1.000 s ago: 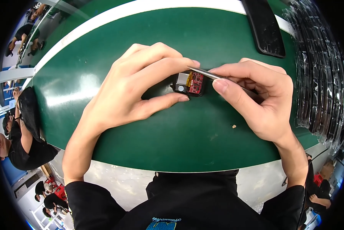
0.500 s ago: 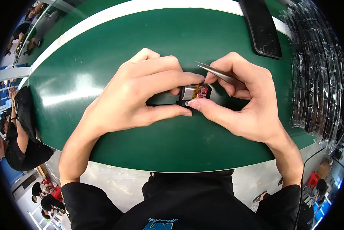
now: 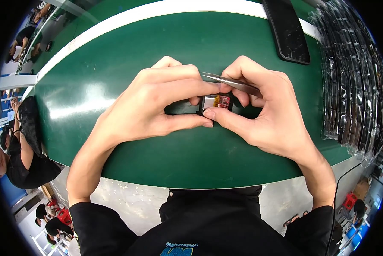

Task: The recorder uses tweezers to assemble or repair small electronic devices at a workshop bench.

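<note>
Head view: a small black rounded-rectangular plastic device, face open, is held between both hands near the middle of the smooth green counter. Whether it is rested on the surface or slightly lifted cannot be told. Inside, a flat silver block, a yellow tape-like strip and a red circuit board are exposed, left to right.

Left hand: closed on the device's left part, index finger laid along the far edge, thumb set at the near edge. Right hand: thumb tip placed at the near edge, forefinger bent at the far edge; slim pointed silver metal tweezers are also gripped in it, points directed left, beyond the far edge, clear of the exposed parts.

Handling, judged by look: device light, outer shell stiff, sides probably a bit slick. Board and strip likely fragile; silver block possibly soft-cased, not to be pressed or poked. Hold is best taken on the near and far shell walls, with a light pinch; the open face is best left untouched. Tweezers: light, springy, sharp-looking, best pinched mid-shank.
</note>
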`<state>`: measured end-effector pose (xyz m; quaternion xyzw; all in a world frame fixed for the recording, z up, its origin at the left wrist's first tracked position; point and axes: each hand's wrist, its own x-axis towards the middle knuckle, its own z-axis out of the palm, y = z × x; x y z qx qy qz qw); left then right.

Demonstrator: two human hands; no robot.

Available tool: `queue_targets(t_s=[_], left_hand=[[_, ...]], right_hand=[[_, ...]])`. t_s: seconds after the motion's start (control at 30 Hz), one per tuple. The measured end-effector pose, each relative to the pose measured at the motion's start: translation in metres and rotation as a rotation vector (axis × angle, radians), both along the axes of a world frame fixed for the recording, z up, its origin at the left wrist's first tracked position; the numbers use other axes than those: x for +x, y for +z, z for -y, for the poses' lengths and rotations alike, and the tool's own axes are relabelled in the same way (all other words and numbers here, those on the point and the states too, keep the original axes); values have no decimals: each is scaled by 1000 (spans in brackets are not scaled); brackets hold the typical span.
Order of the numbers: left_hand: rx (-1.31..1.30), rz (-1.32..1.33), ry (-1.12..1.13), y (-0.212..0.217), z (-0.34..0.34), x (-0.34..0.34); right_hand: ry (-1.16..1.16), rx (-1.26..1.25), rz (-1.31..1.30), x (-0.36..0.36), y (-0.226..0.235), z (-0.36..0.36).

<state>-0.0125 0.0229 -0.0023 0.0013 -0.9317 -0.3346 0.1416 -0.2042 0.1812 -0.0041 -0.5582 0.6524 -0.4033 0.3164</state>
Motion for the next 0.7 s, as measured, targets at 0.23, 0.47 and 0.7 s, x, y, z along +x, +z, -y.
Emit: queue_targets(t_s=[0.23, 0.47, 0.7], left_hand=[[21, 10, 14, -5, -2, -1], [3, 34, 5, -1, 0, 0], [13, 54, 30, 3, -4, -2]], right_hand=[[3, 86, 124, -4, -1, -1], [18, -93, -31, 0, -9, -4], [13, -131, 165, -9, -9, -4]])
